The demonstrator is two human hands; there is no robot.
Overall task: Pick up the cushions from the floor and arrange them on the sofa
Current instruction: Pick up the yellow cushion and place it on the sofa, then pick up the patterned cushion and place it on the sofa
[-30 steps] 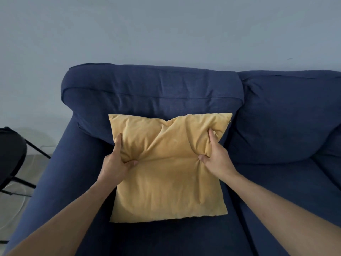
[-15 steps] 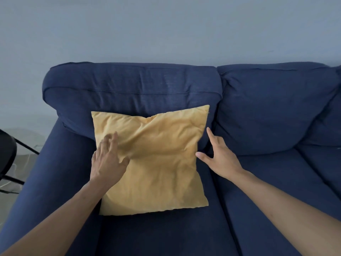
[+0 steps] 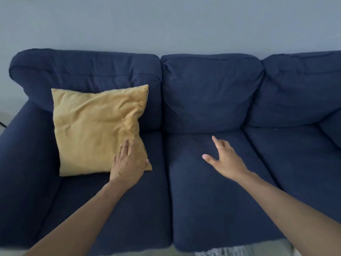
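Note:
A yellow square cushion [image 3: 96,130] leans against the left backrest of the dark blue sofa [image 3: 208,191], standing on the left seat. My left hand [image 3: 127,163] lies flat with fingers spread over the cushion's lower right corner, not gripping it. My right hand [image 3: 223,159] hovers open above the middle seat, fingers apart, holding nothing. No other cushion shows in this view.
The sofa has three seats and three back cushions under a pale blue-grey wall [image 3: 166,23]. Its left armrest [image 3: 20,156] rises beside the yellow cushion. A strip of light floor [image 3: 245,251] shows at the bottom edge.
Both hands have let go of the yellow cushion. The view has swung right and pulled back, the right hand moved over the middle seat, and the left hand slid to the cushion's lower right corner.

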